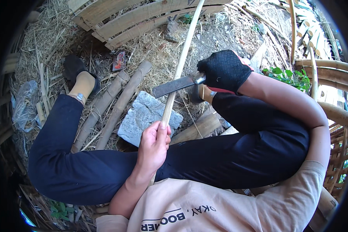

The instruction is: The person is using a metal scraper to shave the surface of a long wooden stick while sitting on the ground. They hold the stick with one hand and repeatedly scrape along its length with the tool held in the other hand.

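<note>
My bare left hand (154,144) is wrapped round a long, pale bamboo strip (186,50), thumb lying along it. The strip runs from near my body up past the top of the view. In a black glove with red edging, my right hand (227,72) grips the handle of a knife (173,86). Its broad, dark, blunt-ended blade lies across the strip, a little beyond my left hand. The handle is mostly hidden in the glove. Under the strip sits a rough grey stone block (137,120), between my legs.
Two bamboo poles (123,101) lie left of the stone. A slatted wooden crate (143,19) stands at the far side. Clear plastic (26,104) lies at far left. Cut bamboo pieces (311,34) are stacked far right, with green leaves (288,78) nearer. Straw covers the ground.
</note>
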{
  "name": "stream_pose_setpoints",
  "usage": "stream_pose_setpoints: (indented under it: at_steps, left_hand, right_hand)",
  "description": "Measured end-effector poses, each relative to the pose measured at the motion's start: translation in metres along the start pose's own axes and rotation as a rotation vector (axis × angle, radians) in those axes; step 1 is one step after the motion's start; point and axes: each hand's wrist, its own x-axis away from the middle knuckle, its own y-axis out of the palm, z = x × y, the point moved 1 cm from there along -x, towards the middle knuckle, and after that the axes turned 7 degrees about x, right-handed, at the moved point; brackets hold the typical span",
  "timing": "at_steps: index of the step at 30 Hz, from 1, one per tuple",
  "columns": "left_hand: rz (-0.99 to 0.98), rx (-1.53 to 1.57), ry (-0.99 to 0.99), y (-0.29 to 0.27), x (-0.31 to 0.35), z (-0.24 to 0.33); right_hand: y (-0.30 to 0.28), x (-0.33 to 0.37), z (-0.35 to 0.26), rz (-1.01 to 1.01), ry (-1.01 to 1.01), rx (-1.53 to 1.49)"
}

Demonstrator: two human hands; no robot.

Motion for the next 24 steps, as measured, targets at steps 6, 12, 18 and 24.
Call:
stream_pose_setpoints:
  at_steps: [6,12,18,24]
  left_hand:
    - [0.047,-0.023,-0.009,0.002,0.000,0.001]
    - [0.022,0.005,-0.020,0.003,0.000,0.004]
    - [-0.002,0.095,-0.069,0.001,0.000,0.009]
    - [-0.090,0.241,-0.177,-0.005,-0.003,0.020]
  right_hand:
    - [0.009,-0.005,0.014,0.037,0.074,0.049]
    - [0.009,-0.013,0.086,0.209,0.274,0.139]
    - [0.019,0.001,0.075,0.292,0.279,0.003]
    - [0.026,0.010,0.041,0.182,0.098,-0.157]
